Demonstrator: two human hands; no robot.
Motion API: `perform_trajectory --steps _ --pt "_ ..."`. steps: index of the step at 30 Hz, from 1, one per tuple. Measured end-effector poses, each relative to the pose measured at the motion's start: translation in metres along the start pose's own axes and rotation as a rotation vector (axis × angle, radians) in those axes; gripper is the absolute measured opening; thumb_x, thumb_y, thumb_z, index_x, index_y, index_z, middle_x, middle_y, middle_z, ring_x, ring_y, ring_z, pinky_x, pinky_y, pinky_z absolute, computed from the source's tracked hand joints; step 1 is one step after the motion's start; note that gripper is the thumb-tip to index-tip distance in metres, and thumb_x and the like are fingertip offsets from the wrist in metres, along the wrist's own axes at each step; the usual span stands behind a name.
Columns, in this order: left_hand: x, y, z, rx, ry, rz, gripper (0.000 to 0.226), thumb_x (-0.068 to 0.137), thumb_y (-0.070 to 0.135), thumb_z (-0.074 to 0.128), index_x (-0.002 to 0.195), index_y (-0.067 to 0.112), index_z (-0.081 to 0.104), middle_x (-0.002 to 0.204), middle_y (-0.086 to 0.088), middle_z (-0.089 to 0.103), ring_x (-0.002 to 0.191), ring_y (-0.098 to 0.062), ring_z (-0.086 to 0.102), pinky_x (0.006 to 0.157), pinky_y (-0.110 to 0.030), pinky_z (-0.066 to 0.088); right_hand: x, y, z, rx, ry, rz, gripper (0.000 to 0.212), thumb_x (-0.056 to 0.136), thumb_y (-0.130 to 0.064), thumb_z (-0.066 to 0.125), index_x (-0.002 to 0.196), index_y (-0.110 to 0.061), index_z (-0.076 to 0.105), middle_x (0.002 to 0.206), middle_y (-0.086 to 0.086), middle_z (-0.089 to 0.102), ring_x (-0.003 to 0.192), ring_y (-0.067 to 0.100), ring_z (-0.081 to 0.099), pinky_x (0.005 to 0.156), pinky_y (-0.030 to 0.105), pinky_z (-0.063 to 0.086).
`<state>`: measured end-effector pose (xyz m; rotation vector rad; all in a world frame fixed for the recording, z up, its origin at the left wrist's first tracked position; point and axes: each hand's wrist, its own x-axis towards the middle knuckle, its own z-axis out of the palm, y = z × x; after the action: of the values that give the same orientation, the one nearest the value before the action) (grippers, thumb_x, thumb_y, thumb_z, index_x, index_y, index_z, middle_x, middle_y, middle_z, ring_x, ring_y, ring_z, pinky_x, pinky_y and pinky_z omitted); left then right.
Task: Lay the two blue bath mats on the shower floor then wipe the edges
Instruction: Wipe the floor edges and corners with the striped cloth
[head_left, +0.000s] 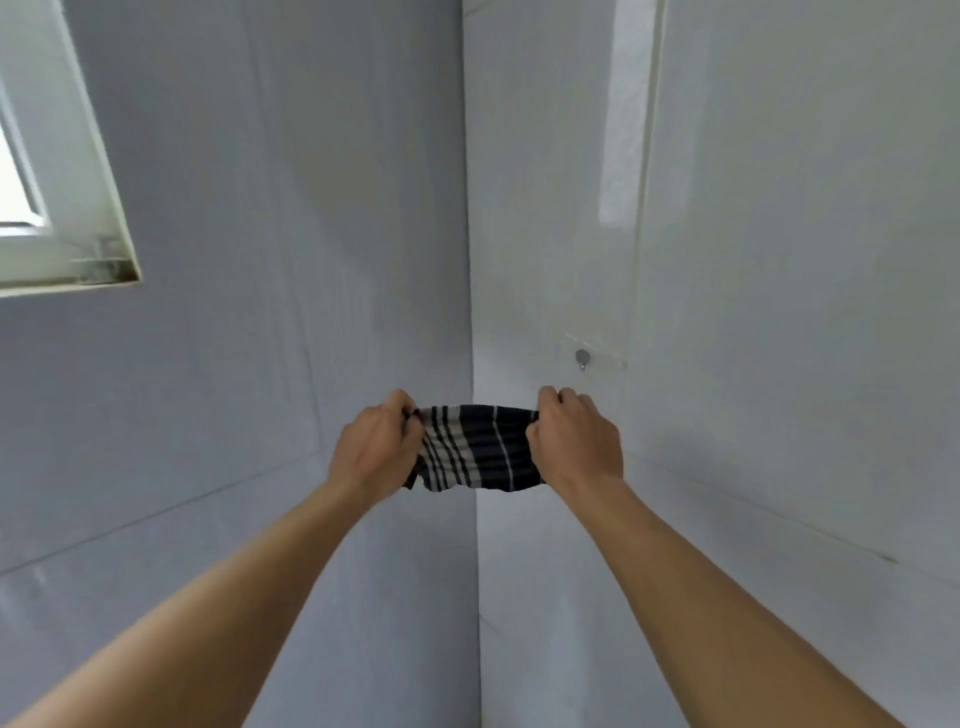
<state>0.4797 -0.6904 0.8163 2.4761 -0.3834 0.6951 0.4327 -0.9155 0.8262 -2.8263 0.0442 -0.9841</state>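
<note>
Both hands are up in front of me at the wall corner: my left hand (376, 452) pinches one end of a striped cloth (475, 449) and my right hand (574, 441) pinches the other, fingers curled tight into the fabric. The cloth is stretched between them with its long axis running left to right, its lower edge hanging loose. It is dark with pale stripes, and neither hand is nearer to it than the other; each has an end.

I see neither blue bath mat, nor the shower floor; both lie below the frame, so I cannot tell whether the mats are laid. I judge this to be the wiping part, with the cloth being readied.

Just above and to the right of my right hand, a small metal hook (582, 357) sits on the right wall. A window (62, 208) is well off to the upper left. The corner seam (470, 260) runs straight down behind the cloth. To wipe, I would have to bring the cloth down and forward; nothing stands in the way.
</note>
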Motion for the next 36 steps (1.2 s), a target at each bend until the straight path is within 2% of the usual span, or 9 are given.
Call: perform_trajectory --steps 4,7,10,14,17,20,28,32,36 --pt "-0.082 -0.049 -0.041 0.002 -0.013 -0.107 0.01 0.1 0.024 0.041 0.095 0.021 0.049 0.071 0.005 0.059 0.065 -0.015 0.055 0.052 -0.034 0.034 -0.032 -0.062 0.022 0.067 -0.079 -0.083 0.014 0.098 -0.013 0.045 0.107 -0.009 0.055 0.106 0.008 0.061 0.097 0.025 0.053 0.062 0.033 0.032" --pt "-0.149 -0.091 -0.067 -0.019 -0.043 -0.22 0.012 0.102 0.026 0.04 0.097 0.023 0.05 0.072 0.003 0.061 0.064 -0.017 0.056 0.053 -0.035 0.04 -0.065 -0.114 0.044 0.135 -0.157 -0.146 0.014 0.097 -0.014 0.043 0.105 -0.01 0.055 0.107 0.009 0.06 0.099 0.027 0.052 0.067 0.035 0.035" --pt "-0.209 -0.131 -0.088 -0.058 -0.034 -0.332 0.012 0.102 0.027 0.042 0.096 0.024 0.052 0.071 0.001 0.062 0.06 -0.019 0.058 0.054 -0.038 0.045 -0.101 -0.163 0.069 0.192 -0.211 -0.219 0.017 0.096 -0.016 0.045 0.107 -0.01 0.057 0.109 0.009 0.06 0.102 0.028 0.052 0.079 0.038 0.042" --pt "-0.284 -0.181 -0.108 -0.082 -0.059 -0.479 0.013 0.102 0.028 0.043 0.098 0.024 0.054 0.072 0.001 0.063 0.061 -0.019 0.06 0.056 -0.039 0.048 -0.156 -0.22 0.109 0.238 -0.311 -0.305 0.022 0.098 -0.02 0.043 0.112 -0.013 0.058 0.113 0.006 0.061 0.107 0.027 0.05 0.089 0.041 0.042" --pt "-0.336 -0.217 -0.113 -0.068 -0.064 -0.587 0.013 0.103 0.028 0.043 0.099 0.024 0.055 0.075 0.002 0.064 0.064 -0.016 0.06 0.058 -0.034 0.047 -0.203 -0.257 0.142 0.278 -0.398 -0.37 0.022 0.1 -0.023 0.042 0.114 -0.015 0.056 0.113 0.003 0.062 0.105 0.026 0.051 0.087 0.041 0.043" --pt "-0.384 -0.245 -0.11 -0.09 -0.064 -0.713 0.013 0.103 0.027 0.044 0.096 0.026 0.054 0.072 0.001 0.064 0.055 -0.012 0.058 0.052 -0.028 0.044 -0.248 -0.282 0.175 0.302 -0.505 -0.443 0.021 0.101 -0.027 0.041 0.114 -0.016 0.053 0.108 0.001 0.065 0.1 0.024 0.053 0.082 0.039 0.043" --pt "-0.486 -0.304 -0.087 0.091 -0.169 -0.931 0.013 0.102 0.022 0.042 0.093 0.025 0.051 0.06 0.002 0.064 0.052 -0.008 0.058 0.052 -0.029 0.041 -0.335 -0.342 0.277 0.391 -0.704 -0.616 0.019 0.101 -0.027 0.041 0.114 -0.017 0.05 0.101 0.001 0.067 0.092 0.026 0.056 0.076 0.039 0.042" --pt "-0.524 -0.343 -0.059 0.185 -0.15 -0.988 0.01 0.101 0.02 0.044 0.095 0.023 0.051 0.065 0.001 0.063 0.059 -0.013 0.057 0.054 -0.03 0.039 -0.384 -0.36 0.338 0.482 -0.761 -0.624 0.017 0.1 -0.027 0.043 0.112 -0.017 0.051 0.093 0.003 0.065 0.09 0.027 0.056 0.072 0.038 0.039" --pt "-0.571 -0.392 -0.01 0.212 -0.171 -1.037 0.011 0.1 0.018 0.044 0.094 0.026 0.049 0.065 0.007 0.058 0.062 -0.016 0.054 0.057 -0.031 0.036 -0.435 -0.364 0.406 0.495 -0.827 -0.633 0.019 0.101 -0.026 0.044 0.115 -0.018 0.054 0.094 0.003 0.066 0.089 0.026 0.058 0.075 0.039 0.044"
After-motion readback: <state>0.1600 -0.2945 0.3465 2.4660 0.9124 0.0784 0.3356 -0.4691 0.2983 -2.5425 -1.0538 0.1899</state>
